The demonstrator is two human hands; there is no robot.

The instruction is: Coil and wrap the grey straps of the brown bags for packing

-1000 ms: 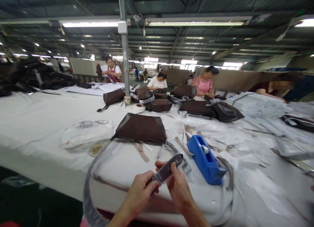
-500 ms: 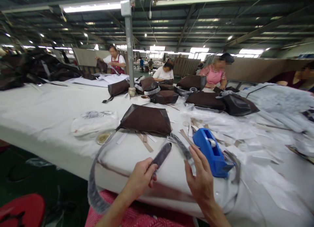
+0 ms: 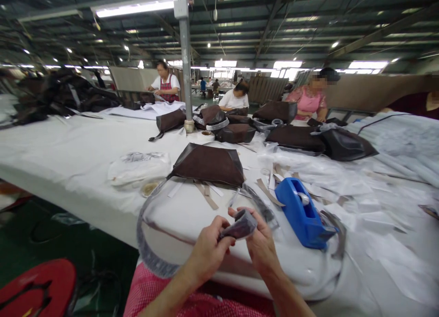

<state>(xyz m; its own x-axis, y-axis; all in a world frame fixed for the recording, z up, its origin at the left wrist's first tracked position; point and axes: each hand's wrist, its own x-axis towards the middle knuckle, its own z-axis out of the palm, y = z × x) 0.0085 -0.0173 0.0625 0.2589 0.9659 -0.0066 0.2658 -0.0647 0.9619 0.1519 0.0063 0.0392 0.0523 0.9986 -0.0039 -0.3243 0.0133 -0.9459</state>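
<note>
My left hand pinches one end of a grey strap wrapped in clear film. The strap is bent into a loop, and the fingers of my right hand are closed round its other side. Beyond my hands a dark brown bag lies on the white table. From its left corner a film-wrapped grey strap curves down to the table's front edge; another wrapped length runs from its right corner. A blue tape dispenser stands right of my right hand.
Several brown bags lie beyond, around a grey post. Plastic sheets and paper strips cover the right side. A roll of tape and a white pouch lie left. Several people work across the table.
My right hand, open beside the strap before, has moved left and closed on it. The straight strap piece is now bent into a loop. The view has shifted slightly.
</note>
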